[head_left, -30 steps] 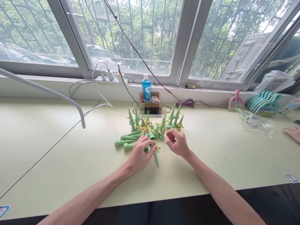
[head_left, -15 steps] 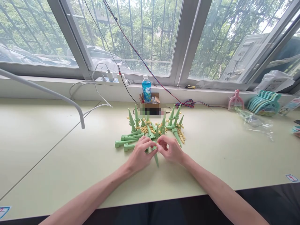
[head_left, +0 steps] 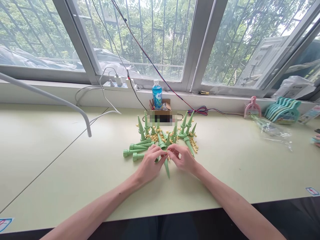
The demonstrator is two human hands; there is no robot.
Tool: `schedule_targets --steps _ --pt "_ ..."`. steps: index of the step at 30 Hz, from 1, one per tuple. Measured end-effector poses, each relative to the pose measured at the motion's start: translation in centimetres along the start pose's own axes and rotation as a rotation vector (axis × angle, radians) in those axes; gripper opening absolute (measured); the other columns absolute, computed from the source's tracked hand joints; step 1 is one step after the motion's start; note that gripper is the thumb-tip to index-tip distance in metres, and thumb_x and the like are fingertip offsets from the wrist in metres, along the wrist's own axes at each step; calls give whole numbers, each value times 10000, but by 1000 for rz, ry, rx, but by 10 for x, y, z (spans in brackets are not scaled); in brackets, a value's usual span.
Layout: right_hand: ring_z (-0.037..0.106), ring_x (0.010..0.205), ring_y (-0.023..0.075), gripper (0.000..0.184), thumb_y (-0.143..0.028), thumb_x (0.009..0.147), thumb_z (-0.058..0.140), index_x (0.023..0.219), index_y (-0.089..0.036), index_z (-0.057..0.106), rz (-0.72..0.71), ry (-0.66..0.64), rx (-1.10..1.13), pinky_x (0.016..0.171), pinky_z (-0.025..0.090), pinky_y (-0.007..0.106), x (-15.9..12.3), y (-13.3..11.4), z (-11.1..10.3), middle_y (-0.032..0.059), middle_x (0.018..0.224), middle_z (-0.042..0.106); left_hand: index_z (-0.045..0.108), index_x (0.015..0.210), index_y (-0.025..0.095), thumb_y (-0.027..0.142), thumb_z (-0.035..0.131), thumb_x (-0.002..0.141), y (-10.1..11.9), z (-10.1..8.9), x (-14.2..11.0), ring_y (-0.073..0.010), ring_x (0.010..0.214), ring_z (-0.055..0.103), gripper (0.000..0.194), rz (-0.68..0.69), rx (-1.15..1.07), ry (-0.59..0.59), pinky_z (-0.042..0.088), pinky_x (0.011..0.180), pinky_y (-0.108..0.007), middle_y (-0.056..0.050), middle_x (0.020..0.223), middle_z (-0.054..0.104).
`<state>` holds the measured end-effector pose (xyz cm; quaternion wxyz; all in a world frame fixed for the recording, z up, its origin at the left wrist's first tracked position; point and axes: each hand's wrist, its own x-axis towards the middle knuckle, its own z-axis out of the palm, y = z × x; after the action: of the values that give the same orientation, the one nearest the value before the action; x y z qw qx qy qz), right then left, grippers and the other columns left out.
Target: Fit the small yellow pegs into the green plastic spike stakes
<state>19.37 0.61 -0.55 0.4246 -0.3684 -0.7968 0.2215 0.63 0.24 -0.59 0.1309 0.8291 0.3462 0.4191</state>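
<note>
My left hand [head_left: 153, 161] and my right hand [head_left: 182, 157] meet over the table, thumb and fingertips pinched close together. Whatever is between the fingertips is too small and covered to make out. Just below them a green watering spike [head_left: 167, 169] points towards me, its upper part hidden by my fingers. Beyond my hands stand several upright green watering spikes [head_left: 140, 128], some with small yellow pieces on their sides. More long green spikes [head_left: 133, 152] lie to the left of my left hand. Loose yellow valve-like pieces [head_left: 194, 146] are heaped among them.
Behind the spikes, a blue bottle [head_left: 157, 96] stands at a small cardboard box [head_left: 166, 104]. Coiled cable [head_left: 200, 110] lies right of it. Farther right are a pink dustpan [head_left: 252, 108], turquoise dustpans [head_left: 283, 110] and a plastic bag [head_left: 273, 128]. A white tube [head_left: 50, 95] reaches in from the left.
My fingertips have shifted slightly at the pinch, and my left thumb sits closer to its fingers. The spikes and yellow pieces lie as before; the view has moved a little.
</note>
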Motion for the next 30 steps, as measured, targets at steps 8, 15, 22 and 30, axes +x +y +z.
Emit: schedule_targets --steps 8,15,22,30 --pt "494 527 108 110 -272 943 511 897 -202 583 0 31 -5 527 439 234 1 2 0 -3 686 600 669 900 200 211 559 939 -4 0 0 -178 758 510 116 -17 32 45 477 681 -309 -20 755 620" --pt "500 534 116 137 -285 958 485 873 -208 560 34 50 -9 523 434 238 1 3 0 -4 670 573 651 892 203 202 550 941 -4 0 0 -182 789 530 111 -49 43 45 481 707 -315 -19 776 632" --pt "495 531 115 142 -281 954 482 858 -207 556 38 67 -10 523 436 239 1 3 1 -6 668 570 651 888 200 213 539 945 -5 -1 0 -188 789 527 126 -57 38 38 477 706 -328 -26 777 632" --pt "488 541 115 144 -283 955 484 863 -204 560 49 89 -5 529 426 245 2 4 0 0 692 570 642 874 201 202 537 947 -4 -2 2 -190 795 510 128 -72 43 36 466 722 -327 -23 772 627"
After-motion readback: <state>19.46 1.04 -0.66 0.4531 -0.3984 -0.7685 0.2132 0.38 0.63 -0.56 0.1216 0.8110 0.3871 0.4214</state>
